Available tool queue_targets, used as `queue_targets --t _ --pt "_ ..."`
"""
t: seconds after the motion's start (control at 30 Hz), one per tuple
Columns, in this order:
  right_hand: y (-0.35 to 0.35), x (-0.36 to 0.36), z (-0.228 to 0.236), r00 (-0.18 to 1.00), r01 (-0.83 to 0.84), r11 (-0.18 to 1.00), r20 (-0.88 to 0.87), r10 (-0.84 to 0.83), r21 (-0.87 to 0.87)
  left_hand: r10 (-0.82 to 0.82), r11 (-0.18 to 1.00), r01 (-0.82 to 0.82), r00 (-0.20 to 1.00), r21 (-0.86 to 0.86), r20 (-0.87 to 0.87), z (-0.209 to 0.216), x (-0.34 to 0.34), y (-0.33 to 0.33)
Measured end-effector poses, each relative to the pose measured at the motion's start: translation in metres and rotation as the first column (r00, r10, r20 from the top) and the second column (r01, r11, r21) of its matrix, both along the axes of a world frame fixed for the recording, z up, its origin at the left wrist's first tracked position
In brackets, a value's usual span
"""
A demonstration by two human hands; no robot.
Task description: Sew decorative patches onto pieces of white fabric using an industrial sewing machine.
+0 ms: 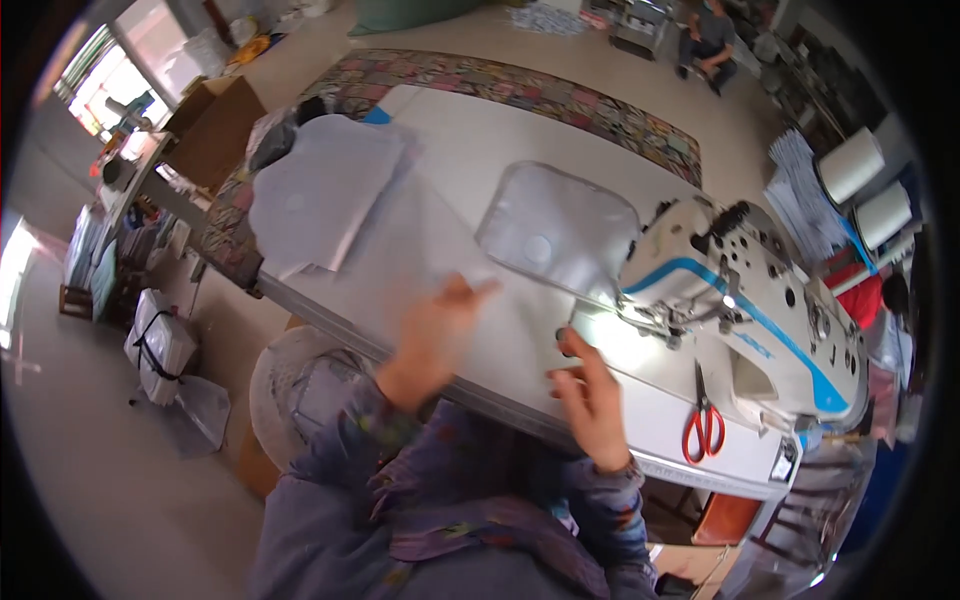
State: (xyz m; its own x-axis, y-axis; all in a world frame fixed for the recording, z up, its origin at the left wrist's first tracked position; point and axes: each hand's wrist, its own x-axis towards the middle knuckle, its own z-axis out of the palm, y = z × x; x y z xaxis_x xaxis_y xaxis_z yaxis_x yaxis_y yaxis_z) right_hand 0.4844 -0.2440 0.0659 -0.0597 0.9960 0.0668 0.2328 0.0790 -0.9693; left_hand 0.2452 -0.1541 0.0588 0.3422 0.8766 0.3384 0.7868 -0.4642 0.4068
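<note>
My left hand (435,335), smeared by motion, is over the near middle of the white sewing table (450,115); whether it holds anything does not show. Just beyond it, a thin translucent sheet (415,225) is blurred. My right hand (595,410) is over the table's near edge, thumb and index finger apart, nothing visible between them. Its fingertip is beside a small dark round spot left of the lit needle area of the white and blue sewing machine (740,310). A clear pouch with rounded corners (555,225) lies flat, its right end reaching the machine head.
A stack of translucent sheets (325,190) lies at the table's left end. Red-handled scissors (704,425) rest near the right edge. White thread cones (850,165) stand at right. Left of me is a round white bin (275,390). A person (708,45) sits far off.
</note>
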Motion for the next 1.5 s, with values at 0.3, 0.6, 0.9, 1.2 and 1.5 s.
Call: queue_targets --t 0.3,0.6,0.9,1.2,1.5 --pt "0.01 0.004 -0.037 0.88 0.326 0.932 0.31 -0.361 0.159 -0.364 0.841 0.463 0.867 -0.279 0.341 -0.005 0.091 -0.015" --pt "-0.001 0.021 -0.028 0.862 0.363 0.92 0.321 -0.392 0.15 -0.414 0.909 0.403 0.901 0.104 0.13 -0.03 0.128 -0.009" --pt "0.0 0.024 -0.03 0.876 0.345 0.929 0.309 -0.371 0.137 -0.464 0.885 0.45 0.877 0.12 0.125 -0.034 0.129 0.006" --pt "-0.003 0.03 -0.026 0.914 0.326 0.945 0.252 -0.318 0.01 -0.516 0.856 0.51 0.851 0.083 0.093 -0.025 0.128 0.025" --pt "0.003 0.039 -0.025 0.937 0.321 0.941 0.183 -0.298 -0.109 -0.573 0.814 0.572 0.82 -0.099 0.024 -0.002 0.092 -0.008"
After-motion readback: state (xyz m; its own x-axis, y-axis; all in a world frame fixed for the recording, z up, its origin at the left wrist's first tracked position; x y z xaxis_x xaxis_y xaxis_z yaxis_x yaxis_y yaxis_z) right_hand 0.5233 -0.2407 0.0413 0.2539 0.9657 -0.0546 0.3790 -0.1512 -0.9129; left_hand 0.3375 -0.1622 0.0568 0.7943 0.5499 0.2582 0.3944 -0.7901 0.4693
